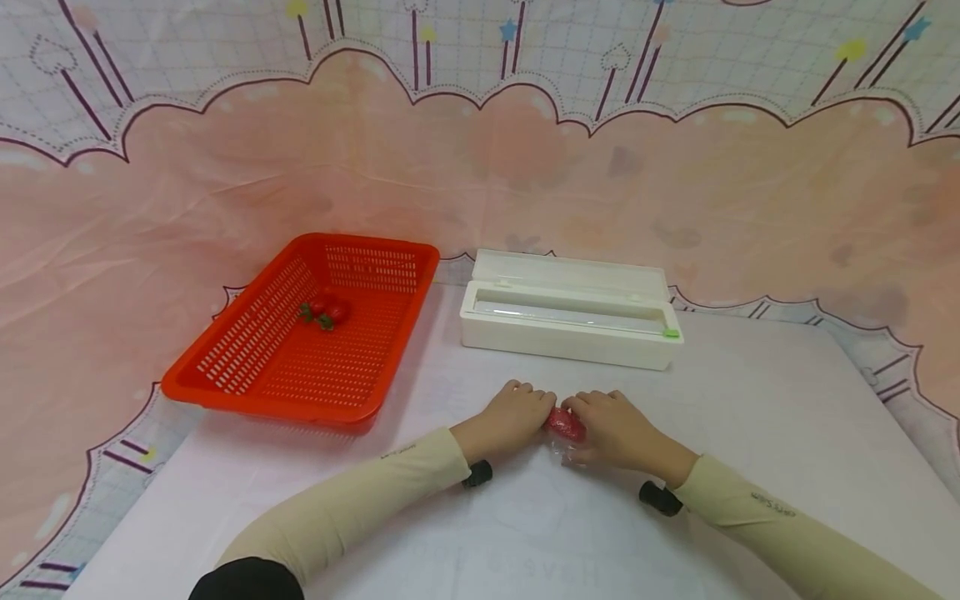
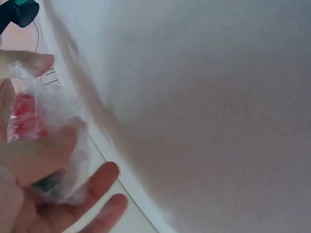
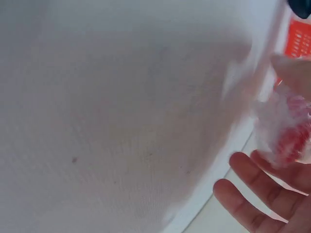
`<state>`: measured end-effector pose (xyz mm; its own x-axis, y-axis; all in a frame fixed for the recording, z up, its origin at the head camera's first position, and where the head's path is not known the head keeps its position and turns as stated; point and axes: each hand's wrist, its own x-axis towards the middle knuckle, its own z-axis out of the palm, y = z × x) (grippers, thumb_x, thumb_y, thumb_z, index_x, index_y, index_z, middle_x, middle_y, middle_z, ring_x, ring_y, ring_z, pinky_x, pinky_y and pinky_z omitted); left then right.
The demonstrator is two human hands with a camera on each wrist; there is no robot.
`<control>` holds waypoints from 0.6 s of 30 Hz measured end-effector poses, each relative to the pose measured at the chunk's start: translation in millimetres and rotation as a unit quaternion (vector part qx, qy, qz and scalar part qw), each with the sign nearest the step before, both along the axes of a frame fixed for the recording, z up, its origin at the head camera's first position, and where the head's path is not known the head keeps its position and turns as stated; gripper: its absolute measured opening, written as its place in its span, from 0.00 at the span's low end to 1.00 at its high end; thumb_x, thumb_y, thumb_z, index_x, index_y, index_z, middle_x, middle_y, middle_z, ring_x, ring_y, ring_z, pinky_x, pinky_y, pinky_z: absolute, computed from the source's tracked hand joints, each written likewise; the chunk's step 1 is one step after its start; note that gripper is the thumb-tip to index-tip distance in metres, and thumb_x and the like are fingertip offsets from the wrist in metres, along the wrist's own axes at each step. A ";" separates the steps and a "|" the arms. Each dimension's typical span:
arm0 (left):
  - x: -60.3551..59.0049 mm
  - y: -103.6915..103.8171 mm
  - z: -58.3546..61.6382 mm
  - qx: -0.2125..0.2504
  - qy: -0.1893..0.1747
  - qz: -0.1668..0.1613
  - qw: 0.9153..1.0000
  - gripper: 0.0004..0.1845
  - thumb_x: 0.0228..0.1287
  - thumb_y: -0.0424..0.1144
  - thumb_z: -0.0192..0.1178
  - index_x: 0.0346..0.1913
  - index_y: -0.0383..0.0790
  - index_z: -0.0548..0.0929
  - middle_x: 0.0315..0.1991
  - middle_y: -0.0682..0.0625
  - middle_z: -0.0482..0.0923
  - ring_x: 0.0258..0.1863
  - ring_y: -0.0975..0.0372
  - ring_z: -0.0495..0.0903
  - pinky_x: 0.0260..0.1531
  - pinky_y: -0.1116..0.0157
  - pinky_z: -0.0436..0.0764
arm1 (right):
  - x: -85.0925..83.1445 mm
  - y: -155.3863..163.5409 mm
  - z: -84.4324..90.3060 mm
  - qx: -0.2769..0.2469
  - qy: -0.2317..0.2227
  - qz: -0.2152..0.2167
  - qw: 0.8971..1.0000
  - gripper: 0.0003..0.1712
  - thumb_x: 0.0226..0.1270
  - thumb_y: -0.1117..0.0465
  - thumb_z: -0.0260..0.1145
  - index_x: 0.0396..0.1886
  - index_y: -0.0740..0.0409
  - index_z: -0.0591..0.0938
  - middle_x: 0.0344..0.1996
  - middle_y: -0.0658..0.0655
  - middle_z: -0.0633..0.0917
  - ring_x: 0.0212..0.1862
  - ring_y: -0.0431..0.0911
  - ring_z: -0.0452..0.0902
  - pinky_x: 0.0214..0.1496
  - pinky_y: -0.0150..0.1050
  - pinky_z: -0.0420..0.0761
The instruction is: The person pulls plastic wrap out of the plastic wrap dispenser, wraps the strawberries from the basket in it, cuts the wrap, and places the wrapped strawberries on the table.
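Observation:
In front of the white box, a red strawberry (image 1: 566, 424) is bundled in clear plastic wrap (image 2: 73, 165). My left hand (image 1: 516, 417) grips the bundle from the left. In the left wrist view its thumb presses the film, a dark green patch shows through low in the wrap, and two fingertips stick out free. From the other side my right hand (image 1: 618, 429) pinches the bundle. The right wrist view has crumpled film around the red fruit, between the thumb and the fingers (image 3: 265, 187). Loose film hangs below the strawberry in the head view.
An orange-red slotted basket (image 1: 375, 367) on the left holds red fruits with green tops (image 1: 335, 312). Behind my hands stands a white cling-film box (image 1: 570, 337), lid raised, with a green slider (image 1: 671, 332). A white cover (image 1: 750, 400) lies over the table; a patterned cloth hangs behind.

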<state>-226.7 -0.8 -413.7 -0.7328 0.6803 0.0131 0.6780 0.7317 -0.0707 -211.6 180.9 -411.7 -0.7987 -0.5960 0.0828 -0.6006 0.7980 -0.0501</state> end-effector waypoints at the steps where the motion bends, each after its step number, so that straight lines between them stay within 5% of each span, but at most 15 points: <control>1: 0.9 0.0 0.6 -0.002 0.012 -0.002 1.000 0.13 0.65 0.48 0.56 0.47 0.45 0.73 0.42 0.54 0.83 0.42 0.61 0.79 0.48 0.63 0.73 | 0.1 0.0 1.3 -0.014 -0.026 -0.007 1.000 0.30 0.45 0.44 0.74 0.45 0.56 0.79 0.35 0.49 0.83 0.38 0.43 0.77 0.42 0.43 0.73; 6: 4.1 -0.2 3.1 0.016 0.044 -0.003 0.999 0.16 0.67 0.49 0.53 0.49 0.43 0.70 0.39 0.53 0.84 0.40 0.61 0.81 0.50 0.62 0.73 | 0.0 -0.3 7.0 -0.064 -0.088 -0.033 0.993 0.20 0.52 0.52 0.72 0.40 0.56 0.78 0.29 0.47 0.82 0.32 0.39 0.74 0.39 0.40 0.74; 11: 3.7 -1.1 4.2 0.041 0.041 0.001 0.998 0.14 0.65 0.48 0.56 0.44 0.42 0.72 0.34 0.53 0.85 0.35 0.62 0.83 0.45 0.64 0.74 | 3.3 -2.3 12.6 -0.084 -0.063 -0.013 0.994 0.16 0.53 0.65 0.71 0.38 0.57 0.73 0.32 0.50 0.82 0.34 0.41 0.76 0.39 0.40 0.77; 14: 3.5 -1.5 4.3 0.037 0.036 0.003 0.999 0.11 0.64 0.47 0.58 0.42 0.43 0.74 0.35 0.53 0.85 0.35 0.62 0.83 0.44 0.64 0.74 | 5.4 -2.6 13.9 -0.078 -0.057 0.000 0.995 0.22 0.51 0.64 0.71 0.45 0.59 0.72 0.38 0.52 0.81 0.40 0.44 0.76 0.41 0.42 0.76; 18: 5.1 -1.9 3.9 0.020 0.039 0.005 0.999 0.14 0.65 0.46 0.57 0.48 0.42 0.75 0.37 0.53 0.86 0.39 0.62 0.83 0.50 0.61 0.74 | 6.5 -2.2 13.6 -0.076 -0.062 -0.004 0.995 0.41 0.45 0.49 0.75 0.57 0.59 0.69 0.48 0.55 0.80 0.50 0.48 0.76 0.49 0.48 0.74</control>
